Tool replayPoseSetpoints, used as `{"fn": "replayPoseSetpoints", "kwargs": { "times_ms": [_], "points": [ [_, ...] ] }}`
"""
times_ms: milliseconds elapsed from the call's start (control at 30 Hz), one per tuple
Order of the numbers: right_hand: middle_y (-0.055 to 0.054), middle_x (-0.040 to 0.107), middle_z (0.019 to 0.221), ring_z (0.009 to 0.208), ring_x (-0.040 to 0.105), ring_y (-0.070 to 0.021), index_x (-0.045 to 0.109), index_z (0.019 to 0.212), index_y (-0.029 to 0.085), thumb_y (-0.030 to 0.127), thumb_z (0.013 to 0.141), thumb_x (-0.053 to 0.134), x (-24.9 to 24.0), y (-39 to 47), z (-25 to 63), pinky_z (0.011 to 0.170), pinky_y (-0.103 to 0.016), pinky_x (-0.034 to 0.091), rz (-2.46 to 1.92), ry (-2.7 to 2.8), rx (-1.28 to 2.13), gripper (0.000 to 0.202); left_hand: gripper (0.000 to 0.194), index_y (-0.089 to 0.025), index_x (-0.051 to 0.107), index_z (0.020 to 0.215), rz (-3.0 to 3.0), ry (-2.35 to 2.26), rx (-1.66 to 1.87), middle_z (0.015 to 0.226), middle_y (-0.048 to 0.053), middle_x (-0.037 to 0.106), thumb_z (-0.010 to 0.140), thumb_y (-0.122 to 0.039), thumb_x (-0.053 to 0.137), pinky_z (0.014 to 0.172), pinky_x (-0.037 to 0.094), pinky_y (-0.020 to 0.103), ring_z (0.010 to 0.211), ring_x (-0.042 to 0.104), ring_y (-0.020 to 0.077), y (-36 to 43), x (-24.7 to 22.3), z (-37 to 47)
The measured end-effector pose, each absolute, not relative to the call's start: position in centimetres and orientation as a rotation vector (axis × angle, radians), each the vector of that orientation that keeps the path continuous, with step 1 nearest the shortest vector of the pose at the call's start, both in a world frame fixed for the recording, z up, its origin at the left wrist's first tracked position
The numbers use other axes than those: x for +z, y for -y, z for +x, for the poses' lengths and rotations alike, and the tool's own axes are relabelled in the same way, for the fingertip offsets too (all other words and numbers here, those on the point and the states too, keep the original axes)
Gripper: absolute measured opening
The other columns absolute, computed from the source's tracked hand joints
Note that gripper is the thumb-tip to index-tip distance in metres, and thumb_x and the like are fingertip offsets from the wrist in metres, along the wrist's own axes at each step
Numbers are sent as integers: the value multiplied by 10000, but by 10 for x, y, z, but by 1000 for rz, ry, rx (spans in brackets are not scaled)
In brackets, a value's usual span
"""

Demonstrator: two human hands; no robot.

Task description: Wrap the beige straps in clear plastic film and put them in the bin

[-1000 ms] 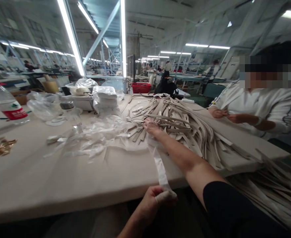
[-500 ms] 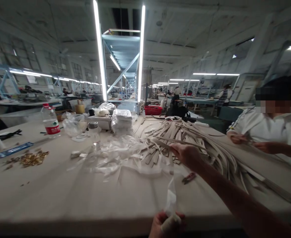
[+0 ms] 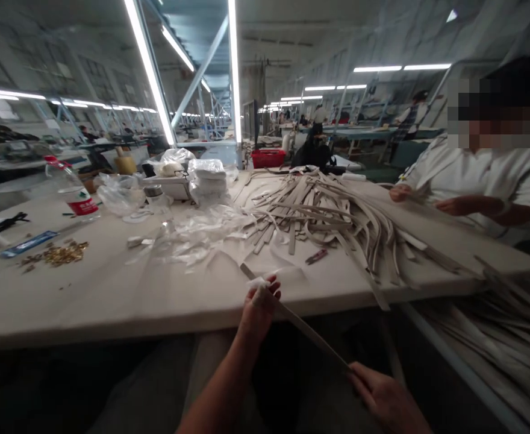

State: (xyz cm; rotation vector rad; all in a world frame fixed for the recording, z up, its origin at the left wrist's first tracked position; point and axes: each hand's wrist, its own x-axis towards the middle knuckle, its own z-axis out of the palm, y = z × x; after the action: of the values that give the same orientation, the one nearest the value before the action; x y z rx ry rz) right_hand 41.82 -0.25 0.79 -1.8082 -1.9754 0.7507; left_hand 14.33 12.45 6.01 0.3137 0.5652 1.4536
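A beige strip point(image 3: 310, 334) runs diagonally between my two hands. Near the table's front edge my left hand point(image 3: 261, 301) is closed on the strip's upper part, with a bit of white plastic also between its fingers. Lower right, in front of the table, my right hand point(image 3: 376, 386) pinches the strip further down. Beyond them lies a large pile of similar strips point(image 3: 319, 205), some hanging over the edge. Small pink-handled snips point(image 3: 316, 257) rest in front of the pile. Crumpled clear plastic point(image 3: 202, 235) spreads to the pile's left.
At left on the table point(image 3: 124, 301) are gold metal pieces point(image 3: 66, 253), a blue packet point(image 3: 30, 243) and a red-capped bottle point(image 3: 77, 196). A glass jar point(image 3: 156, 202) stands further back. A person in white point(image 3: 500, 181) works at the right. More strips point(image 3: 495, 343) lie below the table's right side.
My right hand has left the pile and come down to the lower right with a strip. My left hand now grips this strip too. The view has tilted down and shifted.
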Motion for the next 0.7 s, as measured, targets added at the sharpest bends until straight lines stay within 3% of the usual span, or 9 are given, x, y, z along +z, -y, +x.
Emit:
{"fn": "replayPoseSetpoints", "kwargs": {
  "times_ms": [133,267,367,467,533,600,633,700],
  "points": [
    [-92,750,834,817,725,-323,682,782,258,417,893,458,-3,6,425,750,-433,519,-1863,2070,1011,297,459,-197,796,761,405,-664,1388,910,42,793,462,-461,1023,811,562,258,794,718,145,-110,64,154],
    [-67,726,900,854,685,-250,707,961,199,486,921,553,32,-6,387,766,-352,516,-1474,1898,1493,328,328,-200,814,782,674,-715,1250,838,25,762,643,-464,949,815,548,250,816,687,150,-67,65,167],
    [-58,721,894,824,674,-220,692,945,184,612,871,674,62,-22,342,771,-325,529,-1139,1666,1822,435,280,-155,818,839,764,-759,1128,781,37,732,732,-401,899,572,492,231,634,642,141,-34,68,169],
    [-34,654,687,584,589,-149,652,784,176,742,855,634,80,-33,306,571,-260,462,-1002,1647,1938,571,358,-117,817,909,753,-826,1118,767,44,722,715,-405,904,437,406,218,478,582,117,-18,75,151],
    [0,617,637,473,497,-104,677,945,176,754,884,589,84,-37,294,464,-222,370,-930,1668,1996,588,352,-137,813,916,726,-908,1265,875,43,754,693,-390,916,581,523,219,655,684,153,-17,86,118],
    [25,615,643,426,439,-83,633,1229,183,734,914,566,84,-39,293,419,-203,323,-885,1653,2053,638,309,-160,794,865,677,-1056,1606,943,33,780,649,-334,931,764,582,241,855,724,181,-15,106,65],
    [30,614,645,416,424,-80,594,1318,182,730,923,556,82,-39,296,410,-200,316,-883,1641,2067,676,247,-162,769,813,649,-1162,1844,905,17,784,671,-311,906,756,588,240,839,724,167,-11,120,32],
    [21,621,657,415,428,-79,584,1343,171,737,924,549,74,-39,305,406,-202,321,-913,1622,2071,705,92,-210,728,837,523,-1379,2334,864,-70,773,852,-299,740,705,547,172,785,696,83,5,153,-34]
  ]
}}
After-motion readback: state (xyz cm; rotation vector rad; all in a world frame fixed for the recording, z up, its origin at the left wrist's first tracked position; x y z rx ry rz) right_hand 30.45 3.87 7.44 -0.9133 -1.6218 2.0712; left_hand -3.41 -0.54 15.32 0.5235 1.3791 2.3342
